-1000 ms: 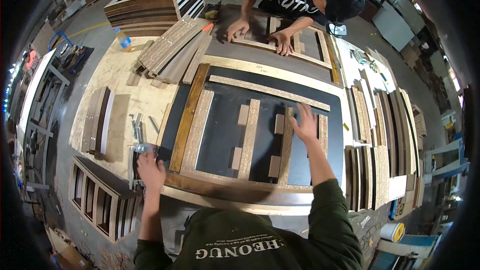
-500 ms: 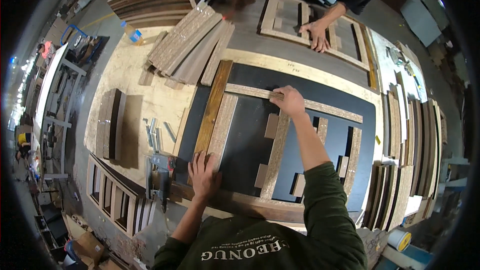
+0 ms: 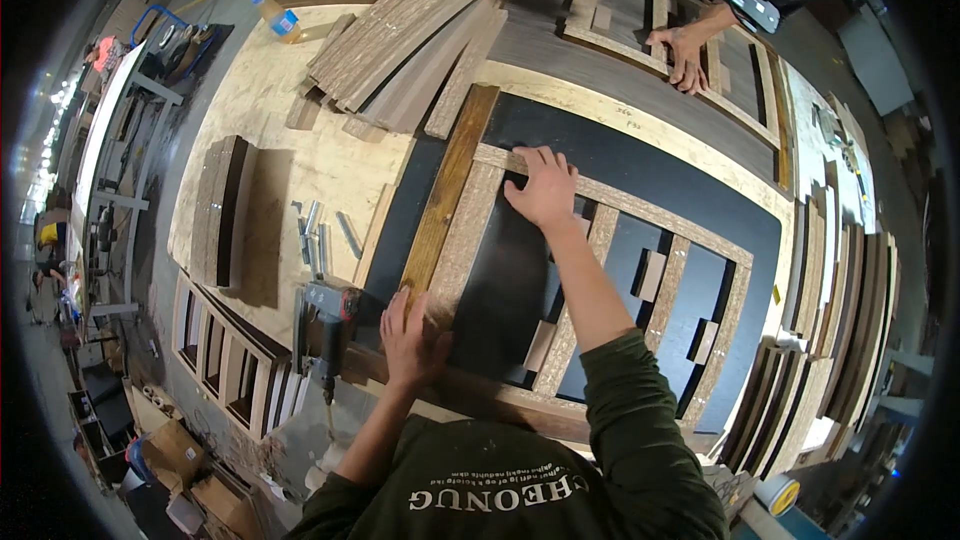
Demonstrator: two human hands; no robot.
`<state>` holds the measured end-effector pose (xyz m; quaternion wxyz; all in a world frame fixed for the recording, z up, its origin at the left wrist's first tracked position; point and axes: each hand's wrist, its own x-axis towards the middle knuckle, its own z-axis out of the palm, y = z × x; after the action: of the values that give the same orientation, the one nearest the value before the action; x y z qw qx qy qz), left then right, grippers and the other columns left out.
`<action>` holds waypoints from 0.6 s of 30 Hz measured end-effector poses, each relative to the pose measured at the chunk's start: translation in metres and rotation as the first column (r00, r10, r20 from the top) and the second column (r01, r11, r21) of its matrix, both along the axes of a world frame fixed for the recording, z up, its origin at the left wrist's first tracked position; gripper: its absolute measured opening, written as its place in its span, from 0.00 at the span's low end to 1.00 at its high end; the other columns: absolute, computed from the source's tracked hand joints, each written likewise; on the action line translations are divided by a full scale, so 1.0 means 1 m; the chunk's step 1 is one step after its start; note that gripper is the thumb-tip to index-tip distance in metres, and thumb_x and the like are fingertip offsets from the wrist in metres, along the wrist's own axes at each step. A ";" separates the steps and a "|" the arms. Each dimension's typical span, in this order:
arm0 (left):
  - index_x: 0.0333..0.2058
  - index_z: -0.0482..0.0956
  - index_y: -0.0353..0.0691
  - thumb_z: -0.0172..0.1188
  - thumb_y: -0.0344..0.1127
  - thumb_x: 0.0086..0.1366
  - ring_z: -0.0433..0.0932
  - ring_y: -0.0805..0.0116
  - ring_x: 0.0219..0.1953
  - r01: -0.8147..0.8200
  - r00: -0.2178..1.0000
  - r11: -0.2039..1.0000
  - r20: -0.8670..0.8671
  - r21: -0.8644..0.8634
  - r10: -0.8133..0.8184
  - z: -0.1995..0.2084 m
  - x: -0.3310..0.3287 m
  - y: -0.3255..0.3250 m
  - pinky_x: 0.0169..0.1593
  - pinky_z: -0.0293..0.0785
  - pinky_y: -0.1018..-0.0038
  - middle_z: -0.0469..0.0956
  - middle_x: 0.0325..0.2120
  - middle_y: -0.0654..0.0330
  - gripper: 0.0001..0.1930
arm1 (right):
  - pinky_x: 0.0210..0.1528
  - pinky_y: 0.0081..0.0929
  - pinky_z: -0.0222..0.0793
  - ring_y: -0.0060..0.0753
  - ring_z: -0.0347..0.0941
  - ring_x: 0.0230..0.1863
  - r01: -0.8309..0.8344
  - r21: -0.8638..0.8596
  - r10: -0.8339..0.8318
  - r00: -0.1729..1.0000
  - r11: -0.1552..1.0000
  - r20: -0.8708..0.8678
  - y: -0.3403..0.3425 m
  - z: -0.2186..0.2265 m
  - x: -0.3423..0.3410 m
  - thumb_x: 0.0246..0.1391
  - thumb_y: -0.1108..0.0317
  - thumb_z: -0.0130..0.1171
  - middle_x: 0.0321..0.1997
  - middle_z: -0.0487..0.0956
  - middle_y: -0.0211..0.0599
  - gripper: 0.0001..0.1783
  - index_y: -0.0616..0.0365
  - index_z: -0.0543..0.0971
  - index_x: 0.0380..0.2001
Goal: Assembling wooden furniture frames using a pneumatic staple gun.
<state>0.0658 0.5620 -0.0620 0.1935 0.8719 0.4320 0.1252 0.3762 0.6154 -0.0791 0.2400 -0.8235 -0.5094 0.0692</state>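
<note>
Taking the middle of your work as the clock centre and 12 as straight ahead, the ladder-shaped frame [image 3: 672, 290] lies flat on a smooth black panel [image 3: 620, 155], its rails straight, squared and flecked like chipboard. Small pale blocks [image 3: 650, 275] sit beside its crossbars. Along the 9 o'clock side runs a glossy brown bar [image 3: 455, 190] with visible wood grain. Farther out at 9 lies a grey-and-black power tool [image 3: 330, 302], with slim grey metal strips [image 3: 348, 235] just beyond it; at 11, long boards [image 3: 400, 50] are heaped at a slant.

Your left hand [image 3: 412, 340], at 8 o'clock, lies with extended fingers across the bar and the frame's side rail. Your right hand [image 3: 545, 185], at 11, has its fingers over the far rail and its thumb apart, inside the frame; you cannot tell whether it pinches. A co-worker's hand [image 3: 685, 52] touches another frame [image 3: 625, 52] toward 1.
</note>
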 end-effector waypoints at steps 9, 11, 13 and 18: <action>0.55 0.68 0.33 0.60 0.32 0.52 0.64 0.44 0.57 -0.344 0.931 0.920 0.192 0.187 0.309 0.032 -0.073 0.031 0.60 0.59 0.56 0.68 0.53 0.42 0.29 | 0.60 0.44 0.56 0.42 0.67 0.51 0.173 0.049 -0.176 0.982 0.984 0.067 0.011 -0.008 -0.015 0.35 0.57 0.65 0.46 0.72 0.37 0.26 0.46 0.76 0.43; 0.59 0.63 0.37 0.59 0.29 0.50 0.63 0.42 0.57 -0.381 0.924 0.895 0.119 0.231 0.362 0.024 -0.103 0.036 0.60 0.58 0.54 0.67 0.53 0.41 0.34 | 0.59 0.44 0.57 0.43 0.67 0.51 0.189 0.052 -0.192 0.980 0.981 0.057 0.009 -0.007 -0.019 0.34 0.57 0.65 0.46 0.72 0.37 0.26 0.46 0.76 0.43; 0.60 0.61 0.38 0.59 0.28 0.49 0.63 0.41 0.57 -0.432 0.901 0.879 0.053 0.203 0.430 0.010 -0.119 0.035 0.60 0.58 0.53 0.67 0.53 0.42 0.36 | 0.58 0.44 0.57 0.43 0.67 0.49 0.204 0.063 -0.207 0.977 0.977 0.054 0.010 -0.009 -0.019 0.34 0.58 0.65 0.44 0.72 0.38 0.26 0.46 0.77 0.43; 0.64 0.54 0.41 0.60 0.27 0.47 0.68 0.41 0.54 -0.518 0.841 0.794 -0.021 -0.319 0.540 -0.015 -0.142 0.055 0.55 0.65 0.56 0.67 0.54 0.42 0.43 | 0.58 0.44 0.57 0.44 0.68 0.48 0.205 0.133 -0.214 0.975 0.970 0.054 0.007 -0.010 -0.022 0.33 0.59 0.65 0.42 0.72 0.38 0.26 0.46 0.77 0.42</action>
<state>-0.0758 0.6165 -0.0773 0.3010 0.6694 0.6655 0.1353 0.3539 0.6228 -0.0892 0.2802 -0.8577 -0.4307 -0.0169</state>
